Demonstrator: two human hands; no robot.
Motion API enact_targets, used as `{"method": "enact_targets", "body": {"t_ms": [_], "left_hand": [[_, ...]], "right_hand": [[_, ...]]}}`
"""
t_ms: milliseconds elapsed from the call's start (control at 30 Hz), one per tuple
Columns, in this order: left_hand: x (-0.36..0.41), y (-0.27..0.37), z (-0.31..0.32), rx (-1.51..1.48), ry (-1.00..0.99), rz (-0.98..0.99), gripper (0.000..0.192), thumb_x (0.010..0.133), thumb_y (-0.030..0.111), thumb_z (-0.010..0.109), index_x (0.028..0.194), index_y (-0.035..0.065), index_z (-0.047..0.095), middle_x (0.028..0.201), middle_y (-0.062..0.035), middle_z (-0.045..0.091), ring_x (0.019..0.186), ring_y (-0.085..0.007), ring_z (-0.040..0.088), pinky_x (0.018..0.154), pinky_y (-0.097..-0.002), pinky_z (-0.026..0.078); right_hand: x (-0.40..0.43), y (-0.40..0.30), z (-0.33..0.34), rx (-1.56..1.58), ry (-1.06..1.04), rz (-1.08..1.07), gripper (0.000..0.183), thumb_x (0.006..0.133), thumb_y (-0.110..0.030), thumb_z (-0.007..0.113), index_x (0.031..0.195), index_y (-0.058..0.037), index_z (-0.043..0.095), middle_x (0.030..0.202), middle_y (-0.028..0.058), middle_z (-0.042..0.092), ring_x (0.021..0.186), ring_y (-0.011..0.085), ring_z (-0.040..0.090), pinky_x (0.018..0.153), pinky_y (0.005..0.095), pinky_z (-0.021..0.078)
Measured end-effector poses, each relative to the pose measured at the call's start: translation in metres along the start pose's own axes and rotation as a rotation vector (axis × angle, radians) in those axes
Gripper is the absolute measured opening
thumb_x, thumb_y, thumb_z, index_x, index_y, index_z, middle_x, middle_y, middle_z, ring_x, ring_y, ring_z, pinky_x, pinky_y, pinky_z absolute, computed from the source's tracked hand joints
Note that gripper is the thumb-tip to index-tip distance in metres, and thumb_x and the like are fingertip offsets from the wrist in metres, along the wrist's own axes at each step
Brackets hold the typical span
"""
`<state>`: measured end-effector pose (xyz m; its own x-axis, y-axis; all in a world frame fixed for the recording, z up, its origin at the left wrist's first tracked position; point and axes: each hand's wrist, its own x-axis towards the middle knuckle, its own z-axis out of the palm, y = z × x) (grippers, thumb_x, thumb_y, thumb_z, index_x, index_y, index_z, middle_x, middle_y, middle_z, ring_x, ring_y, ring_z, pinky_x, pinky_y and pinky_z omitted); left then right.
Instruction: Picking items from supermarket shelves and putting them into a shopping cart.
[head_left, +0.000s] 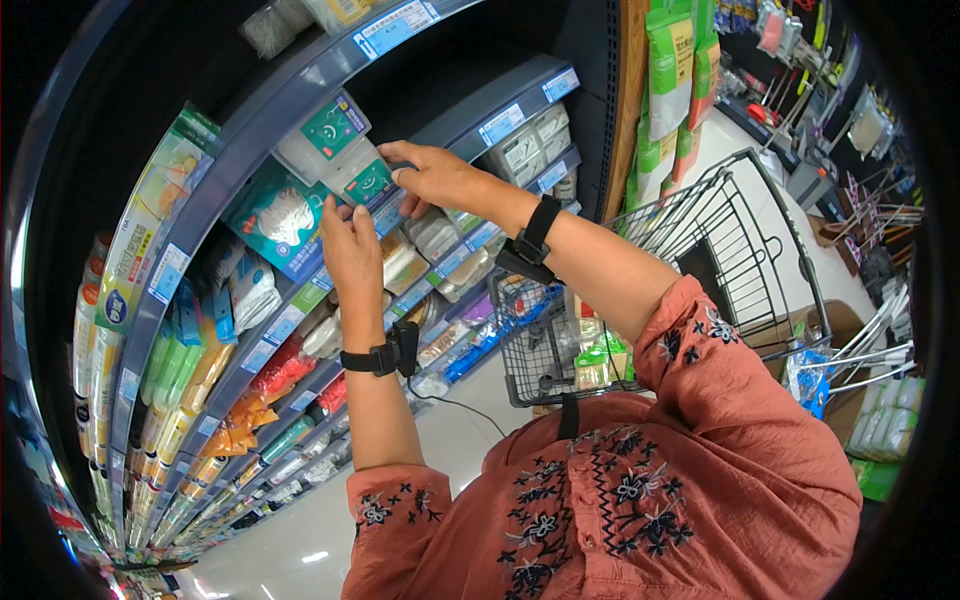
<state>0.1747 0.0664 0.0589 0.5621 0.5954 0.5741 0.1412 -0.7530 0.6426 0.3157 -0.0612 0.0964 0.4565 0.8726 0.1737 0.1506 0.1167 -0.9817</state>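
Note:
My right hand (431, 176) grips the right side of a clear plastic box (367, 180) with a green smiling-face label. A dark ring-like band shows at its fingers. My left hand (351, 247) is at the box's lower left corner, thumb and fingertips close to its edge; whether they grip it is not clear. A similar clear box (330, 129) stands just behind, on the shelf. Left of my left hand lies a teal bag (281, 217) with a tooth-shaped window showing white pieces, likely floss picks.
Shelves with blue price strips (397, 28) curve around the left. White boxed goods (525, 150) sit on the far shelf. A wire shopping cart (720, 225) with green packets (600, 364) stands to my right. Green-and-white packs (667, 75) hang by a wooden post (631, 97).

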Motion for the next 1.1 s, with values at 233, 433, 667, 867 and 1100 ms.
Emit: {"method": "enact_targets", "body": {"t_ms": [233,433,667,867,1100], "left_hand": [[-0.001,0.000,0.001,0.001,0.007,-0.003,0.053,0.100,0.021,0.056,0.140,-0.0110,0.043,0.120,-0.0258,0.059,0.091,-0.0288,0.065,0.082,-0.0389,0.052],[-0.002,0.005,0.002,0.029,-0.005,-0.018,0.054,0.099,0.022,0.056,0.140,-0.0110,0.042,0.122,-0.0264,0.058,0.093,-0.0295,0.066,0.082,-0.0391,0.053],[0.000,0.003,0.002,0.023,-0.003,-0.009,0.056,0.099,0.023,0.058,0.140,-0.0124,0.041,0.122,-0.0262,0.058,0.092,-0.0287,0.066,0.082,-0.0388,0.053],[0.003,0.012,-0.003,0.015,-0.021,-0.045,0.059,0.099,0.025,0.058,0.140,-0.0127,0.041,0.116,-0.0248,0.062,0.091,-0.0290,0.066,0.080,-0.0386,0.052],[0.011,0.001,-0.014,0.133,0.051,-0.026,0.065,0.098,0.033,0.060,0.139,-0.0146,0.041,0.109,-0.0249,0.063,0.088,-0.0326,0.065,0.082,-0.0396,0.051]], "right_hand": [[0.002,0.003,0.000,-0.020,-0.007,0.002,0.052,0.100,-0.013,0.049,0.150,-0.0036,0.037,0.117,0.0157,0.063,0.081,0.0195,0.070,0.068,0.0303,0.0595],[0.002,0.005,-0.001,-0.060,0.002,-0.005,0.053,0.099,-0.012,0.049,0.150,-0.0036,0.038,0.114,0.0160,0.065,0.081,0.0198,0.071,0.067,0.0309,0.0597],[0.005,0.010,0.000,-0.031,0.013,-0.030,0.056,0.096,-0.013,0.051,0.149,-0.0010,0.038,0.111,0.0190,0.068,0.076,0.0210,0.072,0.064,0.0320,0.0589],[0.004,0.003,0.000,-0.046,-0.011,-0.013,0.054,0.098,-0.013,0.051,0.149,-0.0006,0.039,0.111,0.0158,0.065,0.078,0.0196,0.070,0.066,0.0310,0.0592],[0.006,-0.004,-0.008,-0.003,-0.048,-0.033,0.059,0.098,-0.016,0.054,0.150,0.0037,0.032,0.145,0.0253,0.048,0.078,0.0227,0.071,0.064,0.0313,0.0588]]}}
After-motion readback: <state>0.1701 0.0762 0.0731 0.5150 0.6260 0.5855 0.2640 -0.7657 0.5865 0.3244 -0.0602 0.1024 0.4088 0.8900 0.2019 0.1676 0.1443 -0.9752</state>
